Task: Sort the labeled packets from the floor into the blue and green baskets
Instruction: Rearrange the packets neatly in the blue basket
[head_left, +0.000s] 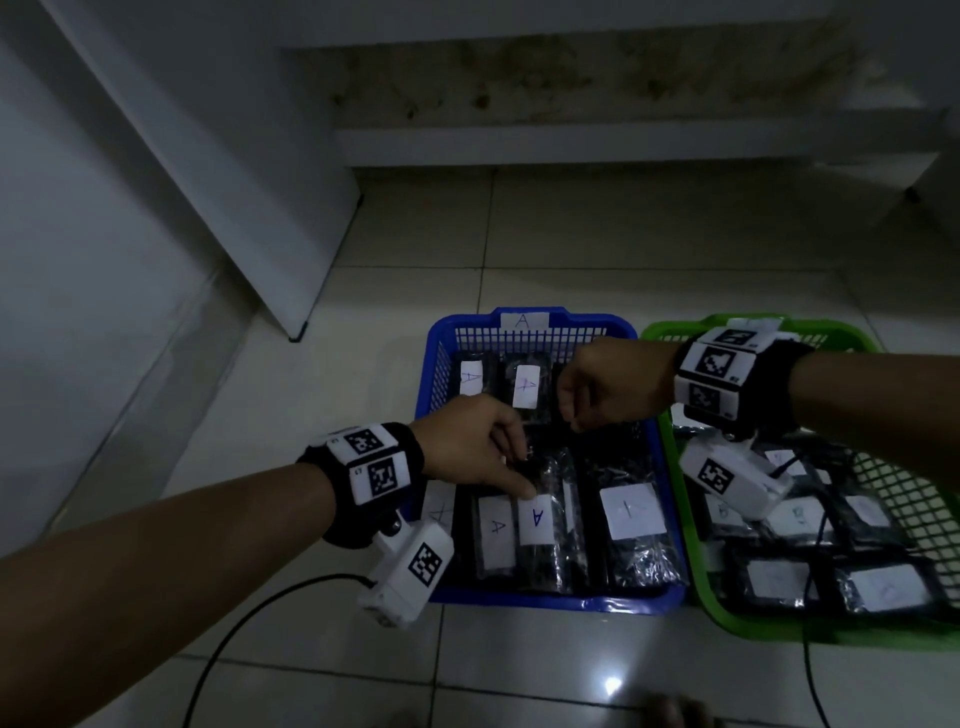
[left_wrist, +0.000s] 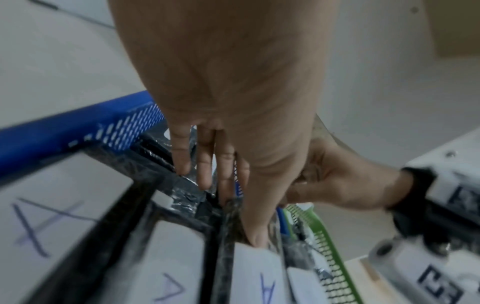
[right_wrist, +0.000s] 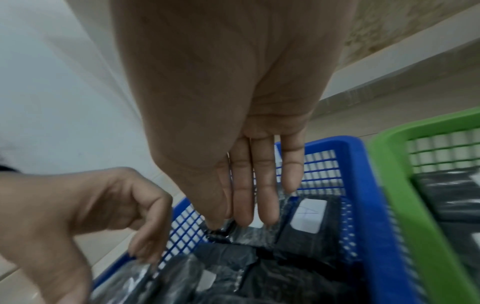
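Observation:
The blue basket, tagged A on its back wall, holds several black plastic-wrapped packets with white A labels. My left hand reaches in from the left. Its thumb and fingertips touch the top end of one A packet in the front row, as the left wrist view shows. My right hand hangs over the basket's back half with straight fingers pointing down, their tips on a packet. The green basket on the right holds several labelled packets.
The baskets stand side by side on pale floor tiles. A black cable curves across the floor at the lower left. A white panel leans against the left wall, and a low step runs along the back. Toes show at the bottom edge.

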